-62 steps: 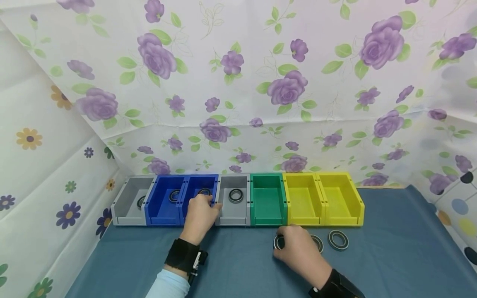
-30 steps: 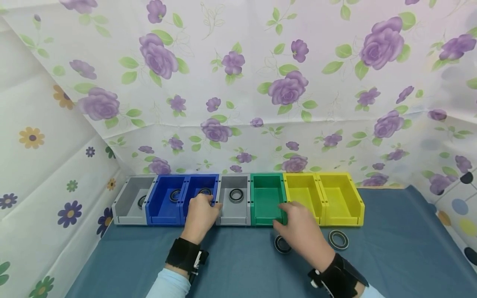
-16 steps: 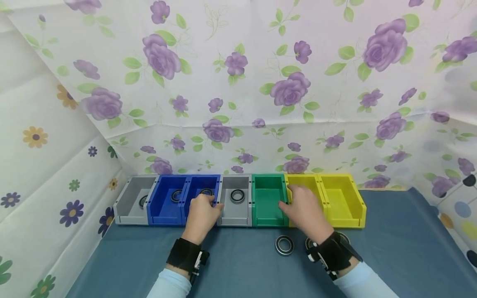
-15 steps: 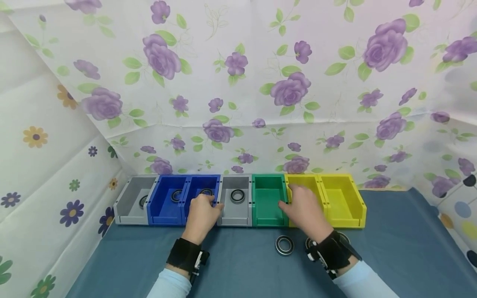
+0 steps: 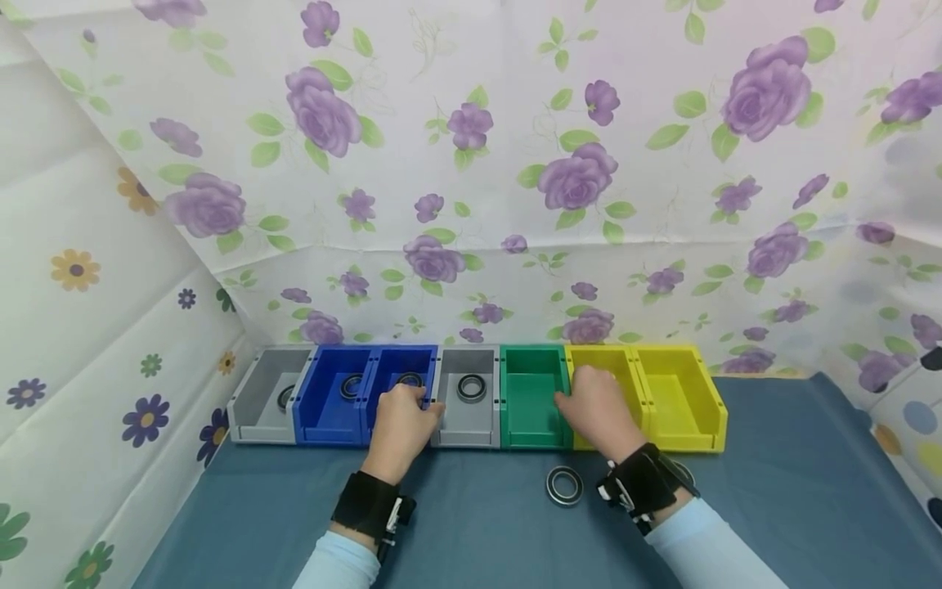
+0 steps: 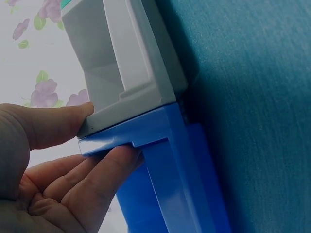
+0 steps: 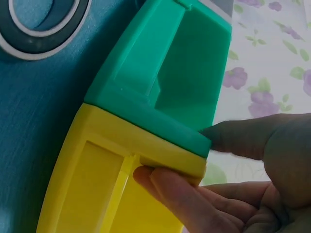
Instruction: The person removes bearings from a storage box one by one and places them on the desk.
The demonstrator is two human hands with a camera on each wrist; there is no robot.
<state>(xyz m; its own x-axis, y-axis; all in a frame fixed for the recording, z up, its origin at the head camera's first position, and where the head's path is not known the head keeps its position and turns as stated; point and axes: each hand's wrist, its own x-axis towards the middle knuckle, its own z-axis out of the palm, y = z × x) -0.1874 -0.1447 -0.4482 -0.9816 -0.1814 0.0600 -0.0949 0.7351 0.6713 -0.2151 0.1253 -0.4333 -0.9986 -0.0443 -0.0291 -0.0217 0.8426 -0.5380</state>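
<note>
My left hand [image 5: 401, 429] pinches the adjoining walls of the right blue bin [image 5: 401, 360] and the middle grey bin [image 5: 467, 427]. In the left wrist view its thumb lies on the grey side, with fingers inside the blue bin. My right hand [image 5: 603, 413] grips where the green bin [image 5: 536, 405] meets the left yellow bin [image 5: 598, 357]. The right wrist view has that thumb at the green wall and fingers in the yellow bin. One ball bearing [image 5: 552, 487] lies on the cloth before the green bin. A bearing [image 5: 461, 391] sits in the middle grey bin.
Bearings also lie in the left grey bin [image 5: 257, 421], the left blue bin [image 5: 324, 421] and the right blue bin. Another bearing [image 5: 686, 469] is partly hidden behind my right wrist. At the row's right end stands a second yellow bin [image 5: 673, 401]. Floral sheeting [image 5: 508, 311] hangs behind.
My right hand has moved from the bearings on the cloth up to the green and yellow bins, and its fingers have closed on their walls. My left hand keeps its hold.
</note>
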